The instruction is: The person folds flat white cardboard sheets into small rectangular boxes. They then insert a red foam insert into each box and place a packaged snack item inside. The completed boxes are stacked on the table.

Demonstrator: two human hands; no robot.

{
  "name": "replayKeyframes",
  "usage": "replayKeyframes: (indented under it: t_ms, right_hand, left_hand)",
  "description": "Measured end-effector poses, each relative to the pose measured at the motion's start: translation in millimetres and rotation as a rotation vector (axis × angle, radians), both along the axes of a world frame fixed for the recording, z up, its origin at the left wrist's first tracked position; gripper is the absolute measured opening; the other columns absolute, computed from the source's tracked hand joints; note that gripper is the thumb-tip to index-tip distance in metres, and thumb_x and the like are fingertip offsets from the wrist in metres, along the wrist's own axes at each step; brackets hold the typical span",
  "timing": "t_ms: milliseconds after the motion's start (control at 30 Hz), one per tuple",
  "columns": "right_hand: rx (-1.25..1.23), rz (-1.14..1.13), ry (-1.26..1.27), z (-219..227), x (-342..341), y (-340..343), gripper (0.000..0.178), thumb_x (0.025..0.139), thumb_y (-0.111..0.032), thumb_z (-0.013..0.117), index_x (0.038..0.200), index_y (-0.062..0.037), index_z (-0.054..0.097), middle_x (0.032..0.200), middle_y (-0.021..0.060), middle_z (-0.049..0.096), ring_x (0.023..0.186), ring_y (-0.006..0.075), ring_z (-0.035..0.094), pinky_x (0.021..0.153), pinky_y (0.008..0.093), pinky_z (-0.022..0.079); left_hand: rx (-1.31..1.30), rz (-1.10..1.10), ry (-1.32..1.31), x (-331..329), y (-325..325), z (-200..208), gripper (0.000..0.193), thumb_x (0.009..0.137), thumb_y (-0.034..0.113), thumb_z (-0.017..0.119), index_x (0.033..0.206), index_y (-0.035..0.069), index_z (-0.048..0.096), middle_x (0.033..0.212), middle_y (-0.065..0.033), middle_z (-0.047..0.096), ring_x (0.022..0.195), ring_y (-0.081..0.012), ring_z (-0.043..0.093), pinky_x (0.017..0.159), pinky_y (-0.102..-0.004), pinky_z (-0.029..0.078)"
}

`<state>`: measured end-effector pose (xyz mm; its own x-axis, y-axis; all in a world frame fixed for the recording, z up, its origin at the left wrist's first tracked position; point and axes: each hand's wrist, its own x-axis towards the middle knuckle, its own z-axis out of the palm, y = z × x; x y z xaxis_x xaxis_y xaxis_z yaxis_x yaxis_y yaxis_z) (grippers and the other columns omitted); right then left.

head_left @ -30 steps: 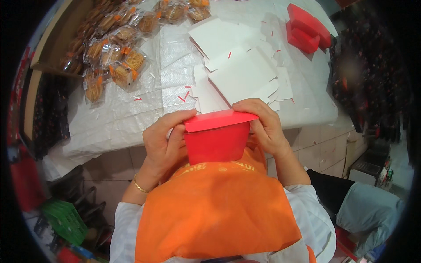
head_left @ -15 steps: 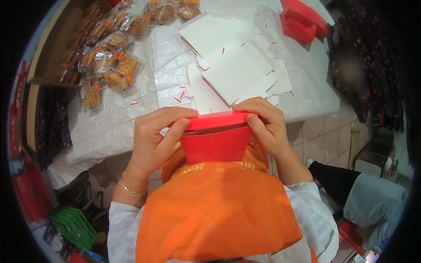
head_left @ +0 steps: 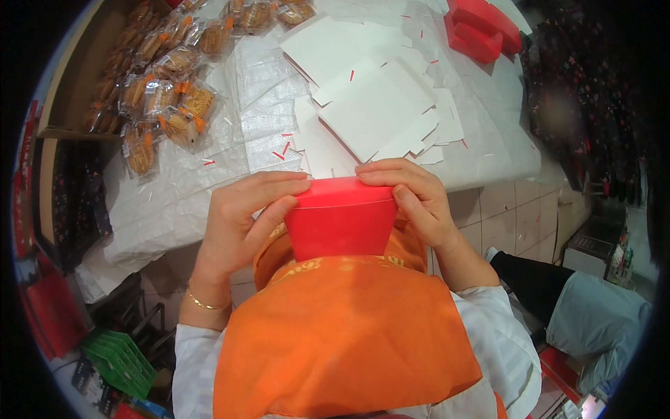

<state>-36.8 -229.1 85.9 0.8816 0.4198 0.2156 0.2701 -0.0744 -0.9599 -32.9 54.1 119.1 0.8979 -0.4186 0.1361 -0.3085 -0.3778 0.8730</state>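
A red cardboard box [head_left: 340,227] stands between my hands, against the front of my orange apron [head_left: 342,328]. Its flap lies down along the upper edge, with only a thin line showing at the seam. My left hand [head_left: 255,209] grips the left upper corner, thumb low and fingers over the top. At the right upper corner, my right hand [head_left: 415,195] pinches the box the same way, its fingers reaching farther across the lid. Just beyond the box, flat white cardboard sheets [head_left: 377,108] lie in a loose pile.
Several wrapped pastries [head_left: 178,94] are heaped at the far left beside a brown carton [head_left: 73,84]. Folded red boxes [head_left: 481,31] sit at the far right. Small red and white paper scraps dot the white table cover [head_left: 195,188]. Another person's leg [head_left: 593,321] shows at right.
The gap under the box's flap has closed. My right fingers have slid left over the lid, and my left fingers lie flatter on it.
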Motion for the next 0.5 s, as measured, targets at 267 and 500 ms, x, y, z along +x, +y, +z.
replayKeyframes:
  t_ms: [267, 500]
  right_hand:
    - [0.010, -0.007, -0.047, -3.4, -3.1, -3.9, 0.033, 0.090, -0.005, 0.047, 0.113, 0.0030, 0.069, 0.119, 0.0202, 0.066, 0.107, 0.0289, 0.065, 0.093, 0.0351, 0.050]
    - [-0.033, -0.011, -0.081, 0.3, -4.6, -2.1, 0.035, 0.087, -0.001, 0.047, 0.113, 0.0041, 0.069, 0.117, 0.0207, 0.067, 0.106, 0.0295, 0.066, 0.093, 0.0349, 0.051]
  left_hand:
    - [0.035, -0.189, -0.009, 21.6, 0.6, 11.5, 0.022, 0.087, 0.001, 0.064, 0.107, 0.001, 0.073, 0.104, -0.0160, 0.073, 0.095, -0.0271, 0.071, 0.080, -0.0324, 0.055]
    - [0.075, -0.195, -0.069, 19.0, 1.7, 10.0, 0.022, 0.086, -0.001, 0.064, 0.106, 0.000, 0.072, 0.103, -0.0158, 0.072, 0.093, -0.0273, 0.071, 0.078, -0.0319, 0.055]
